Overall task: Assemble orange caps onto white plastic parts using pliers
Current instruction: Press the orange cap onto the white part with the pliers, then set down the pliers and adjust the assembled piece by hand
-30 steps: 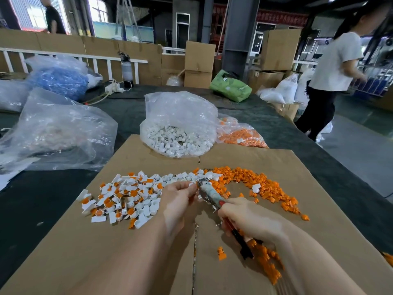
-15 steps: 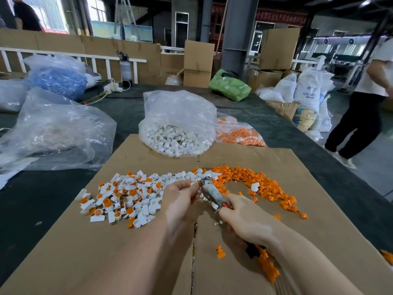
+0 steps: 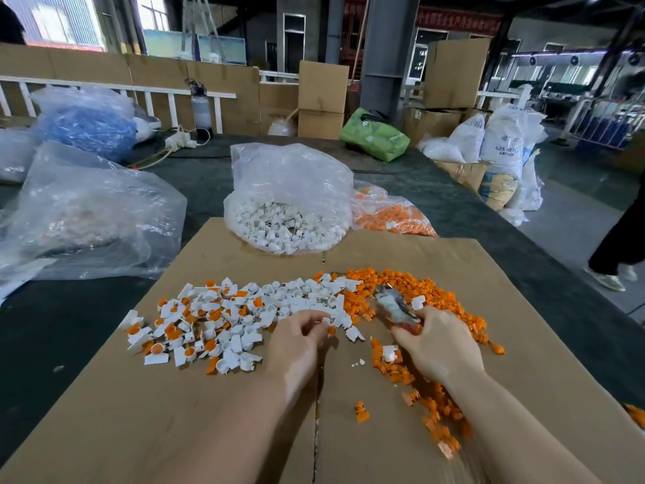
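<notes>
A small white part (image 3: 326,321) was pinched at the fingertips of the left hand (image 3: 296,338), at the near edge of the white pile (image 3: 244,316). The pliers (image 3: 394,305) were gripped by the right hand (image 3: 438,344), handles hidden under the palm, long axis running away and leftward, nose pointed into the orange caps (image 3: 401,284) on the cardboard (image 3: 209,413). Parts and caps were judged light, stiff and easily scattered, best taken by their flat sides; the pliers looked rigid, heavier, best held at the handles.
</notes>
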`<control>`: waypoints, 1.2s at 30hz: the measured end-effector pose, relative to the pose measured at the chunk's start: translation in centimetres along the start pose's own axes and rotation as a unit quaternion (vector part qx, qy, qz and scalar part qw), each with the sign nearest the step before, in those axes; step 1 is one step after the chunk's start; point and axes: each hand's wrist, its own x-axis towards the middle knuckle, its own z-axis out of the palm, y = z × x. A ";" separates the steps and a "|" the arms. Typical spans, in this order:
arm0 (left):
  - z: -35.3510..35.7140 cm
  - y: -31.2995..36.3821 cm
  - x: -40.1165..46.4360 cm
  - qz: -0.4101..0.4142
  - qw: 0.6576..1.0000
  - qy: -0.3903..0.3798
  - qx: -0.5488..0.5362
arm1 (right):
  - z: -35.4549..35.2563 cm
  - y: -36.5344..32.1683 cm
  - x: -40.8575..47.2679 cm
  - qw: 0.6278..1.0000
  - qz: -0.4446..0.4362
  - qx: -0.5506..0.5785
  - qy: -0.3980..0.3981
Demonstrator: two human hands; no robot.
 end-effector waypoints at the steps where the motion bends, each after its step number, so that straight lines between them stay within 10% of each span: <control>1: 0.1 -0.2 0.0 0.005 1.000 -0.004 0.021 | 0.1 0.4 0.3 0.999 0.005 -0.040 0.005; 10: -0.1 -0.5 0.4 0.012 1.000 0.012 0.013 | 1.1 0.5 0.7 0.977 -0.045 -0.193 0.077; 17: 0.0 -0.5 0.5 0.030 0.998 -0.016 0.047 | 4.3 -3.2 -2.6 0.933 -0.330 0.074 0.127; 36: 0.0 -0.8 -0.9 0.128 0.979 -0.047 0.155 | 5.3 -4.0 -3.5 0.910 -0.345 0.150 0.177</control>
